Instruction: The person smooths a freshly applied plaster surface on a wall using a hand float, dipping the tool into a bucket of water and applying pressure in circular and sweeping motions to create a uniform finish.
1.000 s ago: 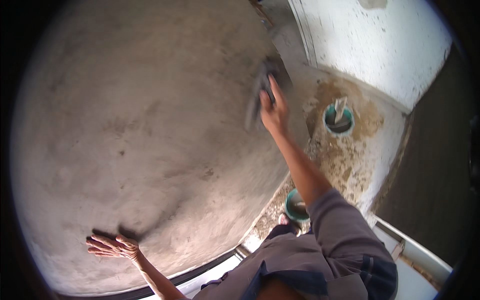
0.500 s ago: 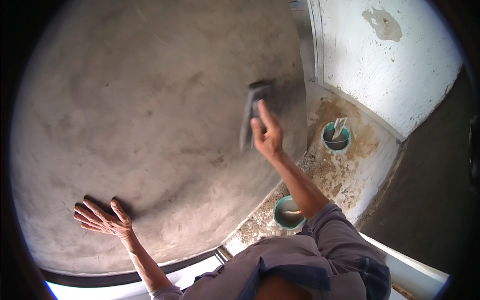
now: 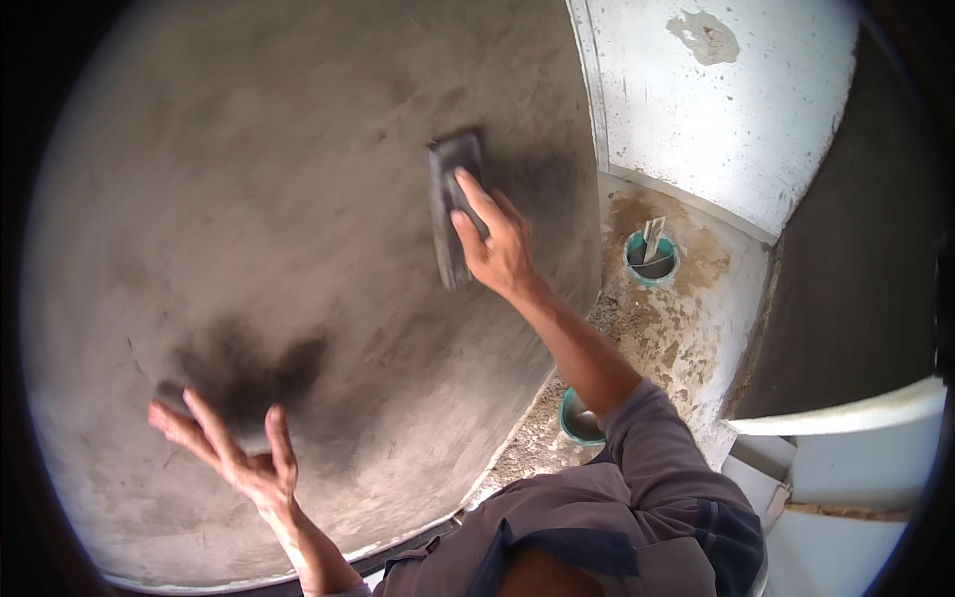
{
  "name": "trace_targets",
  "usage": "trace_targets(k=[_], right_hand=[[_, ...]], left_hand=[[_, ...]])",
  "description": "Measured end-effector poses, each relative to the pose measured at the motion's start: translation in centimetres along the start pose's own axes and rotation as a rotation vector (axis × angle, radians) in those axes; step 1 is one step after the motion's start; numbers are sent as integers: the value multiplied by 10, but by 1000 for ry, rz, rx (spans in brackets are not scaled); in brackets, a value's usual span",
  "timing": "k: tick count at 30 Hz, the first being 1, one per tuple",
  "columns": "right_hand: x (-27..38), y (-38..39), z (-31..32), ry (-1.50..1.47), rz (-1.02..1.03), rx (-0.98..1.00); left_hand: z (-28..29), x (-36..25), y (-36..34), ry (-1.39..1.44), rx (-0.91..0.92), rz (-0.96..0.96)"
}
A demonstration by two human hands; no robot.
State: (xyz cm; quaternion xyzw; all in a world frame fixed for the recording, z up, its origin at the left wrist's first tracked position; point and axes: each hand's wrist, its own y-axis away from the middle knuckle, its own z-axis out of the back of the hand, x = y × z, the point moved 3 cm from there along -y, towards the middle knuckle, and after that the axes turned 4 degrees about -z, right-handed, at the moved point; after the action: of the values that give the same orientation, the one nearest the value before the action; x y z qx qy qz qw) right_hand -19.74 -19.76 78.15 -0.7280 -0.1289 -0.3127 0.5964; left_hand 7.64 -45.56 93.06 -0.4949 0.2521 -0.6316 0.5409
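A grey-brown plastered wall fills the left and middle of the view. My right hand is closed round a dark, long rectangular plastering float, whose face lies against the wall near its right side. The float stands nearly upright, and its handle is hidden under my fingers. Over at the lower left, my left hand is raised off the wall with its fingers spread and nothing in it. Its dark shadow falls on the plaster just above the fingertips.
A green bucket with grey contents and a pale flat tool stands on the stained floor at right. A second green bucket is partly hidden by my right arm. Beyond them is a white, speckled wall with a bare patch.
My right hand and the float have moved left and slightly up over the plaster. My left hand has come away from the wall. The whole view has shifted somewhat.
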Motion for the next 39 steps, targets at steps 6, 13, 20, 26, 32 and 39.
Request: trace_targets(k=[6, 13, 20, 26, 32, 39], right_hand=[[-61, -126, 48, 145, -496, -204], [74, -25, -31, 18, 8, -35], [118, -156, -34, -81, -22, -87], [164, -50, -50, 176, 447, 204], [109, -249, 2, 131, -159, -184], [280, -52, -100, 102, 871, 331]], left_hand=[[94, 103, 93, -269, -95, 94], [102, 161, 147, -614, -96, 135], [95, 161, 149, -580, -142, 163], [102, 158, 144, -595, -128, 157], [90, 151, 139, -578, -126, 150], [95, 157, 148, -601, -58, 184]])
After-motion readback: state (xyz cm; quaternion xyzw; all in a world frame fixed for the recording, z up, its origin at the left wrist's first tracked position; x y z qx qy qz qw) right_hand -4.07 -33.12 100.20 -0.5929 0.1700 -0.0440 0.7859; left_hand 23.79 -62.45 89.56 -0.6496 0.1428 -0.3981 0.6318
